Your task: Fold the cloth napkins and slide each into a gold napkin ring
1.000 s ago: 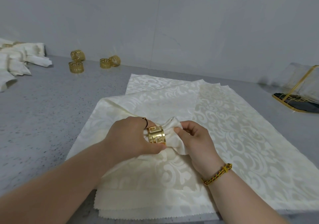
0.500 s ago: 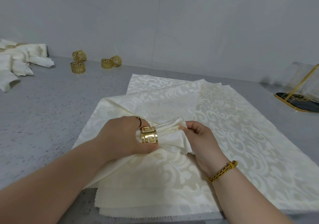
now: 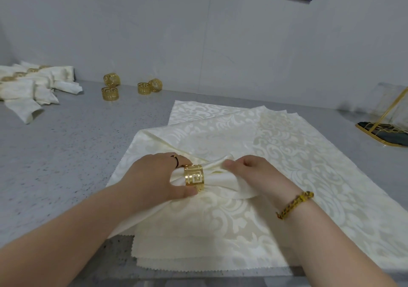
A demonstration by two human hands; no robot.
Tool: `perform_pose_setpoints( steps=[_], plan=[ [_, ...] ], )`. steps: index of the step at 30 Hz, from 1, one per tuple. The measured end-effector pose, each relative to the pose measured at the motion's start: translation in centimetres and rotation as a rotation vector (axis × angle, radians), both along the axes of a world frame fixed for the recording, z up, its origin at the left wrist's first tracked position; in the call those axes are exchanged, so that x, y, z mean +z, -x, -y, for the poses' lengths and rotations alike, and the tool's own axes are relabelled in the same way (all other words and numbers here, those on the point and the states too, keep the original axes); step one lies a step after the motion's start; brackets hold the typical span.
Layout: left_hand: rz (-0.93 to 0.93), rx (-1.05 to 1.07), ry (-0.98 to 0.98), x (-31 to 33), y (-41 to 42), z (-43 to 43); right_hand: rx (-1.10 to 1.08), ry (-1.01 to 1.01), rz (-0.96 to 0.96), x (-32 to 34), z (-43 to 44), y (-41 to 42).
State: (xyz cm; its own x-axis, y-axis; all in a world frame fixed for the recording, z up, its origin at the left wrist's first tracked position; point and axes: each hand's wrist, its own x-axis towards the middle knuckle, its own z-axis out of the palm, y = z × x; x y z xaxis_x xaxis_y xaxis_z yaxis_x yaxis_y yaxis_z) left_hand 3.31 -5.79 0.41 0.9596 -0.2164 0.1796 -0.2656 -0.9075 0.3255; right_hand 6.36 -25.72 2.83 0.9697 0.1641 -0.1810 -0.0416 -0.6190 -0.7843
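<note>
Head cam: threading step. Left hand (image 3: 152,177) grips gold fretwork napkin ring (image 3: 194,177), right hand (image 3: 254,175) pinches folded cream damask napkin (image 3: 220,176); next I pull it through.

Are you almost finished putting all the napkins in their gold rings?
Not yet. Done: a pile of ringed napkins lies far left. In hand: the left hand holds a gold ring while the right hand pinches the napkin poking through it. Left: a stack of flat napkins underneath, and four spare rings by the wall.
</note>
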Motion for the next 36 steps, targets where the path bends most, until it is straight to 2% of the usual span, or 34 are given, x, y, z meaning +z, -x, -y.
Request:
perform_pose_setpoints(
  steps=[3,7,9,11,13,15,17,19,22,24,27,28,30,32,36],
  plan=[
    [-0.005,0.004,0.028,0.2,0.2,-0.2,-0.012,-0.065,-0.085,0.4,-0.4,-0.8],
    [0.037,-0.022,-0.037,0.0,0.4,-0.2,0.008,-0.075,-0.159,-0.5,-0.4,-0.4],
    [0.056,-0.014,0.018,-0.3,0.4,-0.3,-0.028,-0.091,-0.131,-0.4,-0.4,-0.1],
    [0.065,-0.021,0.030,-0.4,0.4,-0.5,-0.034,-0.004,0.076,-0.5,0.1,0.2],
    [0.033,-0.013,0.053,-0.4,0.4,-0.6,0.036,0.054,0.466,-0.6,0.2,1.0],
    [0.012,-0.024,0.124,-0.4,0.4,-0.6,0.306,0.050,0.761,-0.9,0.0,2.2],
    [-0.004,-0.034,0.176,-0.5,0.3,-1.0,0.507,0.195,0.962,-2.5,0.0,2.7],
    [-0.050,-0.012,0.218,-0.6,0.2,-1.3,0.573,0.269,1.033,-3.8,0.3,2.9],
    [-0.109,-0.004,0.166,-0.9,0.0,-1.8,0.592,0.325,0.994,-5.2,1.5,2.9],
    [-0.110,-0.012,0.165,-1.0,0.1,-1.8,0.593,0.347,0.880,-4.8,2.2,2.9],
    [-0.083,0.014,0.322,-0.6,0.5,-1.7,0.448,0.157,0.604,-2.6,2.4,2.9],
    [-0.082,0.040,0.417,-0.2,0.8,-1.6,0.384,0.074,0.585,-1.9,2.3,2.7],
    [-0.091,0.079,0.513,0.6,1.4,-1.7,0.283,0.041,0.719,-1.1,1.6,1.8],
    [-0.133,0.083,0.450,1.0,1.9,-2.4,0.293,0.083,0.742,-0.8,0.3,1.1],
    [-0.190,0.075,0.251,1.6,2.9,-3.7,0.377,0.130,0.583,-1.5,-1.4,0.3]
  ],
)
